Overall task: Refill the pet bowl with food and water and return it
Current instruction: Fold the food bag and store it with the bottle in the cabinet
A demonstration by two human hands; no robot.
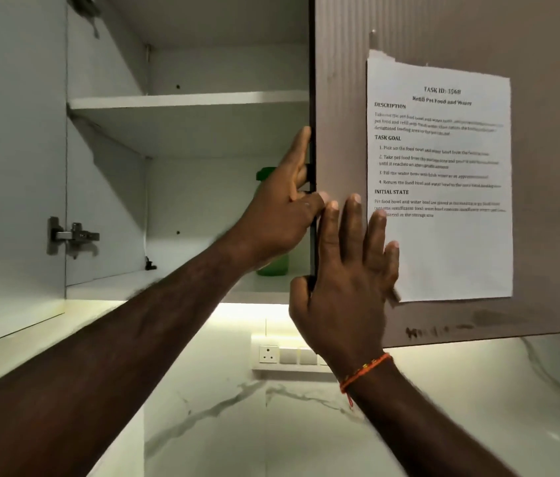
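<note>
A green container with a green cap stands on the lower shelf of an open wall cabinet, mostly hidden behind my left hand. My left hand grips the left edge of the brown cabinet door, fingers curled around it. My right hand lies on the same door's face with fingers spread and its thumb hooked round the edge. No pet bowl is in view.
The cabinet's left door stands open, with a metal hinge inside. The upper shelf holds nothing visible. A printed task sheet is taped to the brown door. Below are a lit marble backsplash and a wall socket.
</note>
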